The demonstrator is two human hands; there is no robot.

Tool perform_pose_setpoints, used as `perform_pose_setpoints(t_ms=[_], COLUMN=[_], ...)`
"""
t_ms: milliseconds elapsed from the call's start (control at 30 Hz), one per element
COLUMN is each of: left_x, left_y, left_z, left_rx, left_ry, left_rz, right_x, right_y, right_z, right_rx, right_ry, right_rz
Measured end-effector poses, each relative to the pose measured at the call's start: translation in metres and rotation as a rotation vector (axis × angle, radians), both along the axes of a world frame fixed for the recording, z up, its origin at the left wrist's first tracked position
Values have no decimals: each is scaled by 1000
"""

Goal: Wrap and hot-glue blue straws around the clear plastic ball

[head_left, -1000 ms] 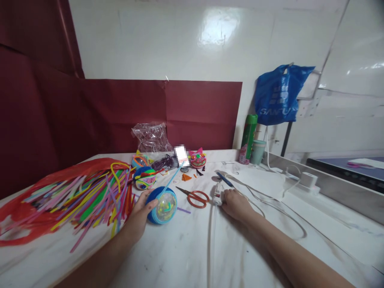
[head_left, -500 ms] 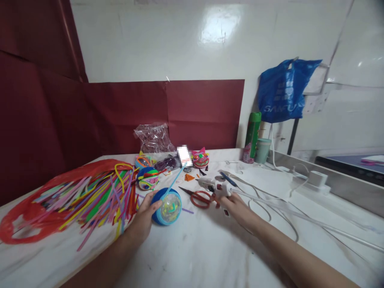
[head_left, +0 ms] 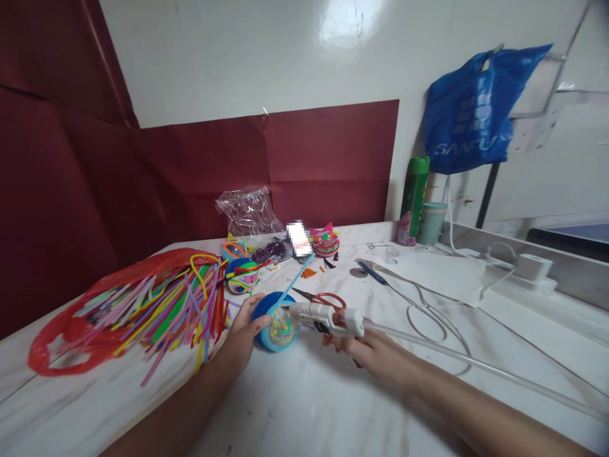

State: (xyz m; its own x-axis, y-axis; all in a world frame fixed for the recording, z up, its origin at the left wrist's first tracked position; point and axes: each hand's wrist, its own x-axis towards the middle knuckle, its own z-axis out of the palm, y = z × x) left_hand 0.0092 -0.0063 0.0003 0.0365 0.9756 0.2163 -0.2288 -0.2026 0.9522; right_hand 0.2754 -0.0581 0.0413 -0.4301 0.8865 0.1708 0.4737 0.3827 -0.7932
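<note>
My left hand (head_left: 246, 331) grips a round ball (head_left: 281, 333) wrapped in blue pipe cleaner, with a clear face showing yellow bits inside. A loose light-blue pipe cleaner (head_left: 299, 278) sticks up from its top edge. In my right hand (head_left: 364, 348) is a white glue gun (head_left: 328, 318), its nozzle pointing left at the ball's upper rim. Whether the tip touches the ball I cannot tell. A clear glue stick (head_left: 457, 358) trails from the gun's back. Red-handled scissors (head_left: 328, 298) lie just behind the gun, partly covered by it.
A red plastic bag (head_left: 57, 355) of colourful pipe cleaners (head_left: 166, 311) lies at left. Decorated balls (head_left: 242, 276) and a pink-eared one (head_left: 326, 242) sit at the back. A blue-handled cutter (head_left: 372, 271), cables (head_left: 423, 317), a green can (head_left: 415, 197) and a cup (head_left: 432, 222) stand or lie right.
My right hand has brought the glue gun left, from above the scissors to the ball's rim. The ball stays in my left hand. The camera view has shifted and tilted a little.
</note>
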Motion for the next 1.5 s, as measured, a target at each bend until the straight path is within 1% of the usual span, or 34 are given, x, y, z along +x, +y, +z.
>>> perform_pose_setpoints(t_ms=[133,267,400,633,800,967,1100,1233,1367,1500], left_x=[1,3,6,5,5,8,8,7,8,7], left_y=[-2,-4,-6,-4,-4,-7,-7,-6,-6,-6], left_z=[0,4,8,5,5,9,9,8,8,6], left_rx=[1,-23,-30,-14,13,35,34,44,44,48], left_ry=[25,33,17,1,14,39,50,67,97,122], left_rz=[-11,27,41,35,57,85,105,125,134,139], right_x=[-5,-5,-4,-7,-5,-5,-5,-6,-6,-7], right_y=[-3,-4,-3,-5,-3,-3,-4,-5,-6,-6], right_z=[4,7,6,8,5,3,3,3,5,4], right_rx=[41,66,48,85,43,8,-17,-4,-9,-12], right_ry=[2,-34,-33,-20,-13,-15,-14,-27,-31,-29], right_rz=[53,22,5,30,0,-4,-5,6,-16,9])
